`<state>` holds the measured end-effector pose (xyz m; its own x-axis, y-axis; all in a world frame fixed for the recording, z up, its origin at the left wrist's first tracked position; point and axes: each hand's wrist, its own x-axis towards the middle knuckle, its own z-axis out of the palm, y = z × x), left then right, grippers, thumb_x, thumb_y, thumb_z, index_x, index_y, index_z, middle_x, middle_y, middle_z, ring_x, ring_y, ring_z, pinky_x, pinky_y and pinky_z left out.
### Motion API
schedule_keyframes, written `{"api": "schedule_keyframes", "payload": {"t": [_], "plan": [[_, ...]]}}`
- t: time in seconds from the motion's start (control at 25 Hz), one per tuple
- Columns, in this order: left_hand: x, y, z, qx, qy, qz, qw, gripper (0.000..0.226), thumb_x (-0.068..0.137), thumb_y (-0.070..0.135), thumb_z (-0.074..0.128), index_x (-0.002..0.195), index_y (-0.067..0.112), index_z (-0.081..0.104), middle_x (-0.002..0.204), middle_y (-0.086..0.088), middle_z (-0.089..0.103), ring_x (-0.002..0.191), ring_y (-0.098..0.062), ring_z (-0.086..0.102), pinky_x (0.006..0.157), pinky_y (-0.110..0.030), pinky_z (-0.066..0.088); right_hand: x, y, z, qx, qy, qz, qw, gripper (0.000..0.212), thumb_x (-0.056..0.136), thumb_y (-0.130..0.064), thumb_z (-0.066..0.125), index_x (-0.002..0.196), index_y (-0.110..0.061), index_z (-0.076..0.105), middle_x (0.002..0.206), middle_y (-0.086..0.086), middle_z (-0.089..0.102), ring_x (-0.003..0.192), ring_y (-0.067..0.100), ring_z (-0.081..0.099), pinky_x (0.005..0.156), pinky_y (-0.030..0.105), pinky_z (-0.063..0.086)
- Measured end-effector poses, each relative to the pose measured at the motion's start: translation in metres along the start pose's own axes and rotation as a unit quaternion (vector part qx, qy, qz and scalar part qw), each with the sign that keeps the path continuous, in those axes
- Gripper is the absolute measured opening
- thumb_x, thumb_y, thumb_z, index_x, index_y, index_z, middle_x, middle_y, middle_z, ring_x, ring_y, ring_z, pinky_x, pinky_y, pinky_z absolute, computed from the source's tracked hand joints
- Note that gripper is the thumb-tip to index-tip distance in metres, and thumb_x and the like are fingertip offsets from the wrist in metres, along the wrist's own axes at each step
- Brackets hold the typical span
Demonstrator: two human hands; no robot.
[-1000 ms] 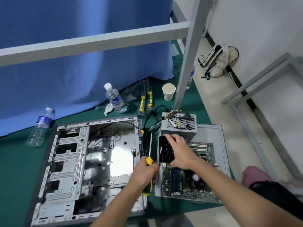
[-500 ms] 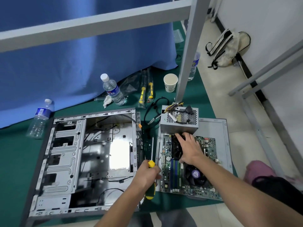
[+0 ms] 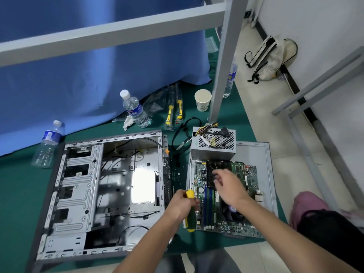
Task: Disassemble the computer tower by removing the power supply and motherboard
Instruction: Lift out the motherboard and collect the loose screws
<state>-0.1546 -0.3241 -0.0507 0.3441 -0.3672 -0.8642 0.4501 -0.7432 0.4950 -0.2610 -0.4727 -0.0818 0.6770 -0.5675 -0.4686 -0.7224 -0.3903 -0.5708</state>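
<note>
- Right hand [image 3: 228,184] hovers over the motherboard [image 3: 226,196] in the head view, fingers loosely spread and curving down toward a black fan card [image 3: 211,174] lying on the board's far half; whether the fingertips touch the card I cannot tell, and they hold nothing that I can see.
- Left hand [image 3: 182,203] grips a screwdriver [image 3: 190,211] by its yellow-and-green handle, the shaft pointing away along the board's left edge.
- Both task parts appear to be out already: the motherboard lies flat on a grey side panel [image 3: 260,154] to the right of the case, and the power supply [image 3: 213,144] stands at the panel's far end, its cables heaped on top.
- Emptied computer case [image 3: 98,186] lies open on the green mat [image 3: 17,186], with loose wires left inside.
- Risks, as I judge them: the screwdriver tip lies close to the board edge and could scrape components if the left hand shifts; pulling the card at an angle could strain its slot; the board could slide on the smooth panel under a push.
- Water bottles [image 3: 136,109] and a paper cup [image 3: 202,100] stand near the electronics, so a knock could spill onto them.
</note>
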Motion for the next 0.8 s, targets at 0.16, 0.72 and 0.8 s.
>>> {"api": "schedule_keyframes", "payload": {"t": [0.16, 0.72, 0.8], "plan": [[0.002, 0.007, 0.001, 0.013, 0.009, 0.032, 0.999, 0.03, 0.091, 0.009, 0.061, 0.119, 0.008, 0.049, 0.103, -0.012, 0.064, 0.093, -0.025, 0.064, 0.081, -0.042, 0.055, -0.035, -0.024, 0.025, 0.215, -0.163, 0.044, 0.962, 0.036, 0.092, -0.029, 0.063, 0.126, -0.031, 0.05, 0.098, 0.006, 0.068, 0.082, 0.022, 0.07, 0.072, 0.036, 0.06], [-0.01, -0.004, -0.056, 0.42, 0.207, 0.205, 0.86, 0.078, 0.097, 0.004, 0.051, 0.156, 0.009, 0.0, 0.164, -0.008, -0.005, 0.148, -0.027, 0.02, 0.115, -0.031, 0.028, -0.022, -0.016, 0.091, -0.024, -0.053, 0.161, 0.985, 0.041, 0.095, -0.032, 0.063, 0.125, -0.005, 0.051, 0.095, 0.005, 0.066, 0.084, 0.019, 0.068, 0.075, 0.031, 0.057], [-0.009, -0.004, -0.058, 0.398, 0.171, 0.19, 0.881, 0.075, 0.1, 0.008, 0.048, 0.156, 0.01, -0.002, 0.163, -0.001, -0.009, 0.138, -0.026, 0.039, 0.102, -0.03, 0.043, -0.019, -0.018, 0.094, -0.031, -0.041, 0.172, 0.984, 0.049, 0.094, -0.034, 0.063, 0.13, -0.005, 0.046, 0.106, 0.008, 0.066, 0.092, 0.021, 0.068, 0.078, 0.03, 0.057]]}}
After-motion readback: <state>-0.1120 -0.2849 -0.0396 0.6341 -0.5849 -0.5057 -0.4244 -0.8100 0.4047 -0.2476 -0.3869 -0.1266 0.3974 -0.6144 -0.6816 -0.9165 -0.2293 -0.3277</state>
